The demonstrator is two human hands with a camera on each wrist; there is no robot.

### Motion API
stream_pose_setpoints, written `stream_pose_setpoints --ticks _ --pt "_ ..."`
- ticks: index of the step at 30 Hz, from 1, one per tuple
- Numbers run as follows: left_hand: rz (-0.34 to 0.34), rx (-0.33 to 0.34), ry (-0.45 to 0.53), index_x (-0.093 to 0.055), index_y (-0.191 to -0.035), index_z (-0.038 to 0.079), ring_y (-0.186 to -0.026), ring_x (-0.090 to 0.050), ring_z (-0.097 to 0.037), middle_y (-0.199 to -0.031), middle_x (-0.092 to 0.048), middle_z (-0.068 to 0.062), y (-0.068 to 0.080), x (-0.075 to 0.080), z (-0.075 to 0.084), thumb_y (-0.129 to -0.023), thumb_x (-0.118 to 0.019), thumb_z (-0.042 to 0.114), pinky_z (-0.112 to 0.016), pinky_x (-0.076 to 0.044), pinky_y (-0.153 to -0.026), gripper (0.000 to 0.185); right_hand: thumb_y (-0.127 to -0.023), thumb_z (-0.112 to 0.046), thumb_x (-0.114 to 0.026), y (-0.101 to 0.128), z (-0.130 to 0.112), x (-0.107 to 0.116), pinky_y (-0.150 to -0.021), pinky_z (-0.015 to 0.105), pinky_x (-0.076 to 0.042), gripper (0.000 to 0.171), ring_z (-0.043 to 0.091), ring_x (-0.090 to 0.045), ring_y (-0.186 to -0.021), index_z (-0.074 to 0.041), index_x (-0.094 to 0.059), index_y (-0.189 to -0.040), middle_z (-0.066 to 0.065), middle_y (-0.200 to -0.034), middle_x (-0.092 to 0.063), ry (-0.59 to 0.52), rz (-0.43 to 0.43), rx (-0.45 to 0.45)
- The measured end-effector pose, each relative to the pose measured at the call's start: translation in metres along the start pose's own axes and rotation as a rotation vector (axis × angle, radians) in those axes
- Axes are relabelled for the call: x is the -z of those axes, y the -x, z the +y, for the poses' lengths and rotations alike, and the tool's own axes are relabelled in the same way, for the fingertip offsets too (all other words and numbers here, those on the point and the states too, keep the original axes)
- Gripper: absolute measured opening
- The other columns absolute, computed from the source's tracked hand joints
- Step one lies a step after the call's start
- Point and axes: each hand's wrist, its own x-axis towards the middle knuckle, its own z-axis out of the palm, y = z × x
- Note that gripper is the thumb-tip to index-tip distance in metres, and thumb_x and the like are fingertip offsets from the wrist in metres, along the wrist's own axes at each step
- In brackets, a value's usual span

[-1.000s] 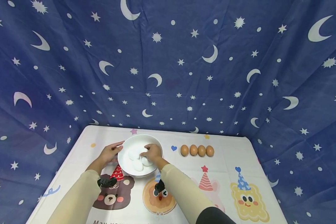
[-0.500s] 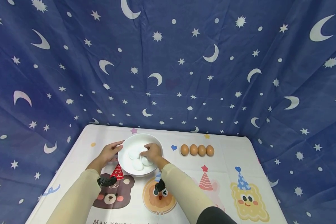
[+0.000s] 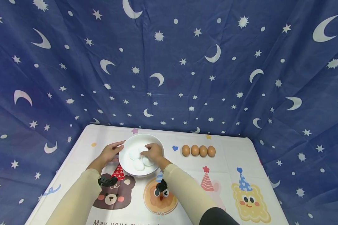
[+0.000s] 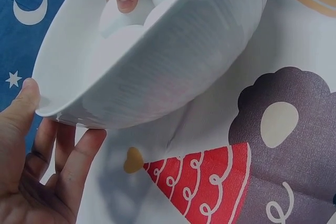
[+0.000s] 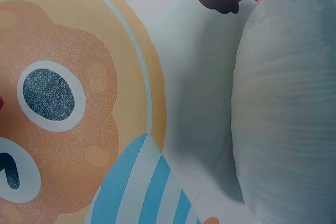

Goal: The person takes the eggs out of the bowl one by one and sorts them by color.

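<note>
My right hand (image 3: 153, 152) is down inside the white bowl (image 3: 129, 142), its fingers curled over the white eggs (image 3: 138, 164) lying there; from the head view I see the fingertips bent round one egg near the middle of the pile, and the left wrist view shows one fingertip pressed on top of a white egg, though I cannot tell for sure whether the egg is truly gripped or only touched. The right wrist view gives me only the bowl's outer wall and the printed cloth beneath it, so it adds nothing about the fingers. My left hand (image 3: 110, 152) rests at the bowl's left side, thumb lying on the rim and the other fingers, relaxed and nearly straight, under the outer wall, steadying it rather than closing round it. The bowl stands on the white tablecloth (image 3: 233, 156), at the far left-centre part of the table, just above a brown bear print (image 3: 112, 195) with a red party hat. To the right of the bowl, near but apart from it, four brown eggs (image 3: 198, 151) lie in a row, touching one another. Behind the table hangs a dark blue curtain (image 3: 186, 78) printed with white moons and stars.
</note>
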Motion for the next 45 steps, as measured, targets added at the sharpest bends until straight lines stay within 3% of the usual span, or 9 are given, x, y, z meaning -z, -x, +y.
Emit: stream_pose_setpoints --ticks 11,17,24,29,34,40,45 --pt "-0.002 -0.005 0.004 -0.047 -0.148 0.019 -0.098 -0.063 -0.02 -0.124 -0.056 -0.018 -0.003 -0.005 0.009 -0.101 -0.057 0.032 -0.032 -0.062 -0.072 0.05 -0.078 -0.027 -0.084 0.0 -0.001 0.012 -0.072 0.02 -0.056 0.038 0.012 -0.064 -0.091 -0.011 -0.075 -0.112 0.003 -0.105 -0.073 -0.091 -0.023 -0.056" --pt "0.0 -0.001 -0.02 -0.046 -0.148 0.017 -0.102 -0.063 -0.024 -0.124 -0.055 -0.019 -0.004 -0.007 0.009 -0.102 -0.055 0.031 -0.032 -0.062 -0.072 0.05 -0.079 -0.028 -0.083 0.004 -0.002 0.017 -0.073 0.022 -0.058 0.036 0.012 -0.064 -0.09 -0.01 -0.076 -0.109 0.004 -0.106 -0.073 -0.154 0.003 -0.095" --pt "-0.007 -0.006 -0.014 -0.045 -0.149 0.015 -0.102 -0.064 -0.024 -0.124 -0.055 -0.02 -0.002 -0.007 0.008 -0.102 -0.055 0.029 -0.033 -0.062 -0.073 0.05 -0.078 -0.026 -0.083 0.009 -0.002 0.025 -0.069 0.022 -0.056 0.036 0.011 -0.066 -0.076 -0.006 -0.075 -0.106 0.005 -0.093 -0.073 -0.292 -0.005 -0.143" --pt "-0.017 -0.019 -0.016 -0.043 -0.149 0.013 -0.11 -0.062 -0.03 -0.126 -0.054 -0.022 0.001 -0.006 0.007 -0.102 -0.054 0.03 -0.035 -0.062 -0.076 0.051 -0.079 -0.025 -0.083 0.015 0.0 0.034 -0.078 0.027 -0.058 0.036 0.013 -0.069 -0.082 -0.005 -0.073 -0.107 0.005 -0.101 -0.072 -0.426 -0.044 -0.143" --pt "-0.017 -0.032 -0.023 -0.042 -0.15 0.013 -0.113 -0.06 -0.032 -0.129 -0.053 -0.023 0.001 -0.004 0.004 -0.103 -0.053 0.03 -0.033 -0.062 -0.076 0.051 -0.08 -0.027 -0.081 0.024 0.001 0.043 -0.081 0.028 -0.058 0.039 0.014 -0.068 -0.084 -0.007 -0.072 -0.112 0.004 -0.106 -0.071 -0.457 -0.074 -0.15" --pt "-0.015 -0.031 -0.028 -0.041 -0.151 0.014 -0.115 -0.059 -0.033 -0.131 -0.052 -0.024 -0.004 -0.002 -0.001 -0.103 -0.053 0.033 -0.032 -0.062 -0.075 0.053 -0.082 -0.017 -0.08 0.036 0.004 0.058 -0.081 0.027 -0.06 0.037 0.018 -0.069 -0.09 -0.001 -0.067 -0.112 0.01 -0.106 -0.069 -0.535 -0.121 -0.132" --pt "-0.019 -0.023 -0.029 -0.04 -0.151 0.015 -0.12 -0.057 -0.035 -0.135 -0.05 -0.024 -0.005 -0.001 -0.001 -0.103 -0.052 0.035 -0.031 -0.062 -0.076 0.054 -0.084 -0.012 -0.077 0.046 0.01 0.072 -0.085 0.03 -0.06 0.044 0.023 -0.07 -0.095 0.002 -0.062 -0.123 0.015 -0.11 -0.067 -0.618 -0.176 -0.12"
